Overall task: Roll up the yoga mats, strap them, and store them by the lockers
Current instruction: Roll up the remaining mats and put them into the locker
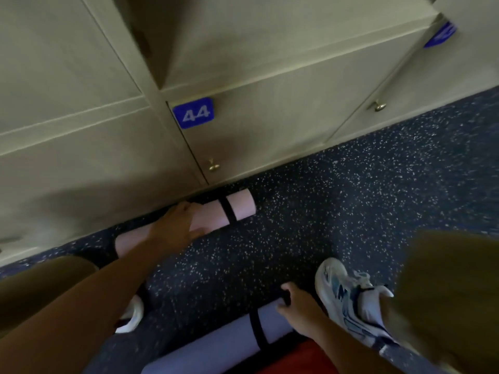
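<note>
A rolled pink yoga mat [237, 209] with black straps lies on the floor against the base of the cream lockers [243, 122]. My left hand [175, 228] rests on top of its middle, fingers curved over the roll. Closer to me lies a rolled lavender yoga mat [221, 344], bound by a black strap [256, 330]. My right hand [297, 309] grips its right end, fingers curled around the edge. The left ends of both mats are hidden by my arm and knee.
Locker door number 44 [193, 113] with a brass knob [213, 166] stands just above the pink mat. My white and blue sneaker [348, 298] is planted right of the lavender mat. Dark speckled floor [351, 198] spreads to the right. Something red [302, 360] shows at the bottom edge.
</note>
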The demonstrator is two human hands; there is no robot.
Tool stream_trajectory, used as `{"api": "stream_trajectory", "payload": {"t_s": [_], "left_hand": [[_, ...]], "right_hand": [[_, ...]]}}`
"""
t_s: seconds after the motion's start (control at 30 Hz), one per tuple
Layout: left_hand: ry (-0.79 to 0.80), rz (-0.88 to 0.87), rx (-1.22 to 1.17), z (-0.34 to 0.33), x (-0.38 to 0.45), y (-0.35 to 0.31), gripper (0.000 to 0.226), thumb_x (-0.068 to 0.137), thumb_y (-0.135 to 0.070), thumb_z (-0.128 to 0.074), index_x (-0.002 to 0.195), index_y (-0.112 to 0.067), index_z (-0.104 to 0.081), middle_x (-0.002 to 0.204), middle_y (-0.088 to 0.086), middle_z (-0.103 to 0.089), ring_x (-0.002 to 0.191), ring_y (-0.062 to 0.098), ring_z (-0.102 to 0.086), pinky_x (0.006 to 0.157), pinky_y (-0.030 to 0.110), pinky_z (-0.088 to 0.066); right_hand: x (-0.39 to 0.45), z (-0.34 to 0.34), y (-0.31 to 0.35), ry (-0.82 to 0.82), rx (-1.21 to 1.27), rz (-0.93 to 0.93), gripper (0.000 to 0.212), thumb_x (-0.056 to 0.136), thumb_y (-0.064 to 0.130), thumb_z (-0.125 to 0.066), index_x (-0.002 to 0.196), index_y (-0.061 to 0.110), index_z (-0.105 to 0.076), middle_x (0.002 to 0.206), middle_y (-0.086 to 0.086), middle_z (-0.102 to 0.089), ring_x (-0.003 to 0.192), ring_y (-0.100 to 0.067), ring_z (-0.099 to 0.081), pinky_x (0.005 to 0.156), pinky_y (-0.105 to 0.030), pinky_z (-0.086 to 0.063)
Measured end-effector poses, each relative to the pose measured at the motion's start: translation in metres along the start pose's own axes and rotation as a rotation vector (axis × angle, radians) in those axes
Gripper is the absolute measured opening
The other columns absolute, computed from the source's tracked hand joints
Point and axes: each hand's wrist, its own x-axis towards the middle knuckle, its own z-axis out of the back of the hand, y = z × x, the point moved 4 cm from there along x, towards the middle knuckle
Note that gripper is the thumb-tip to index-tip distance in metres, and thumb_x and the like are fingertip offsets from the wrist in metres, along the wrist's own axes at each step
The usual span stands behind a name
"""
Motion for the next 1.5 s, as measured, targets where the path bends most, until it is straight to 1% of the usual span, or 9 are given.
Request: {"api": "stream_trajectory", "payload": {"t_s": [0.23, 0.53, 0.67, 0.73, 0.83, 0.93, 1.07, 1.2, 1.5], "left_hand": [[0.115, 0.162, 0.079, -0.024, 0.024, 0.035, 0.094, 0.086, -0.059, -0.07, 0.159, -0.014, -0.03, 0.157, 0.013, -0.04, 0.14, 0.036, -0.042, 0.111, 0.047, -0.04], [0.106, 0.246, 0.255, -0.041, 0.027, 0.043, 0.082, 0.089, -0.049, -0.072, 0.152, -0.013, -0.034, 0.152, 0.018, -0.034, 0.137, 0.041, -0.036, 0.104, 0.05, -0.042], [0.125, 0.259, 0.281, -0.045, 0.032, 0.049, 0.079, 0.086, -0.045, -0.075, 0.146, -0.011, -0.037, 0.147, 0.017, -0.041, 0.134, 0.038, -0.041, 0.102, 0.047, -0.044], [0.138, 0.267, 0.258, -0.046, 0.032, 0.053, 0.077, 0.084, -0.043, -0.077, 0.141, -0.011, -0.038, 0.14, 0.017, -0.049, 0.129, 0.037, -0.047, 0.101, 0.047, -0.046], [0.156, 0.278, 0.255, -0.045, 0.031, 0.053, 0.082, 0.078, -0.046, -0.08, 0.139, -0.013, -0.038, 0.138, 0.014, -0.05, 0.126, 0.035, -0.05, 0.098, 0.045, -0.049], [0.232, 0.26, 0.259, -0.048, 0.029, 0.048, 0.097, 0.07, -0.058, -0.083, 0.144, -0.016, -0.036, 0.15, 0.014, -0.035, 0.138, 0.038, -0.036, 0.104, 0.047, -0.046], [0.308, 0.285, 0.215, -0.048, 0.017, 0.052, 0.118, 0.049, -0.076, -0.079, 0.147, -0.024, -0.038, 0.155, 0.014, -0.032, 0.143, 0.042, -0.026, 0.111, 0.054, -0.038], [0.304, 0.239, 0.176, -0.044, 0.013, 0.051, 0.124, 0.029, -0.085, -0.063, 0.137, -0.028, -0.046, 0.138, 0.008, -0.047, 0.134, 0.034, -0.037, 0.108, 0.052, -0.038], [0.151, 0.153, -0.049, 0.057, -0.061, -0.036, 0.101, 0.07, -0.051, -0.088, 0.148, -0.014, -0.036, 0.148, 0.009, -0.049, 0.128, 0.026, -0.052, 0.097, 0.032, -0.046]], "right_hand": [[0.017, -0.017, -0.014, 0.047, 0.034, -0.07, 0.06, 0.103, 0.034, -0.057, 0.155, 0.02, -0.031, 0.152, -0.01, -0.047, 0.134, -0.024, -0.052, 0.103, -0.029, -0.044], [0.034, -0.038, -0.031, 0.03, 0.182, -0.191, 0.072, 0.1, 0.029, -0.063, 0.158, 0.015, -0.024, 0.155, -0.013, -0.042, 0.138, -0.025, -0.048, 0.102, -0.027, -0.043], [0.041, -0.045, -0.039, -0.016, 0.237, -0.244, 0.064, 0.096, 0.02, -0.068, 0.151, 0.008, -0.038, 0.146, -0.011, -0.049, 0.128, -0.022, -0.053, 0.089, -0.02, -0.045], [0.044, -0.047, -0.037, 0.011, 0.282, -0.261, 0.052, 0.094, 0.023, -0.072, 0.14, 0.008, -0.053, 0.134, -0.009, -0.058, 0.112, -0.018, -0.058, 0.077, -0.017, -0.045], [0.051, -0.039, -0.03, 0.005, 0.299, -0.229, 0.016, 0.093, 0.03, -0.074, 0.085, 0.02, -0.063, 0.088, 0.002, -0.062, 0.076, -0.007, -0.056, 0.064, -0.016, -0.042], [0.053, -0.022, -0.012, -0.011, 0.262, -0.148, 0.04, 0.096, 0.029, -0.07, 0.063, 0.024, -0.047, 0.065, 0.008, -0.047, 0.059, -0.003, -0.044, 0.05, -0.012, -0.032], [0.047, -0.004, 0.018, 0.025, 0.213, -0.064, 0.024, 0.097, 0.039, -0.067, 0.1, 0.016, -0.071, 0.102, -0.005, -0.069, 0.099, -0.019, -0.065, 0.079, -0.026, -0.05], [0.029, 0.017, 0.04, 0.026, 0.182, -0.009, 0.047, 0.096, 0.039, -0.068, 0.133, 0.009, -0.063, 0.125, -0.008, -0.066, 0.121, -0.024, -0.061, 0.093, -0.028, -0.048], [-0.039, 0.098, 0.096, -0.119, 0.19, 0.27, 0.044, 0.097, 0.028, -0.069, 0.136, 0.01, -0.059, 0.13, -0.004, -0.059, 0.12, -0.022, -0.058, 0.101, -0.03, -0.046]]}}
